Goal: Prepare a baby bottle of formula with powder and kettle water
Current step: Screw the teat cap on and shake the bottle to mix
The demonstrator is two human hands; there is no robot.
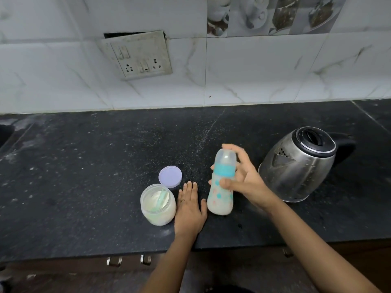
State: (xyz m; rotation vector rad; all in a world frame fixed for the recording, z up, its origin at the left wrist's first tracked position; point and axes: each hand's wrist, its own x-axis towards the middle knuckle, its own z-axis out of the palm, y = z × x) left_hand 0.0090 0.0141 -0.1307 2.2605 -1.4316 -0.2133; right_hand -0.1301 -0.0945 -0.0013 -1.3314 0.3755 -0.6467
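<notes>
Baby bottle [221,187]: stands at the centre of the frame on the black worktop [84,166], tilted a little, clear cap and teal collar on, milky liquid inside. Your right hand [243,178] grasps it around the upper body and collar, thumb at the front.

Left hand [189,208]: lies flat and released on the worktop, palm down, fingers straight, a ring [182,200] on one finger. You have it between the powder jar and the bottle, just beside both.

Powder jar [158,205]: clear, open, lower centre-left, pale powder and a green scoop [161,197] inside.

Jar lid [170,177]: lilac, lies on the worktop just behind the jar.

Kettle [300,163]: steel body, black lid shut, black handle to the right; it stands right of your right hand, near it.

Switch-and-socket plate [137,55]: on the tiled wall, upper left of centre.

Cabinet handles [129,260]: two, metal, below the worktop edge at lower centre.
</notes>
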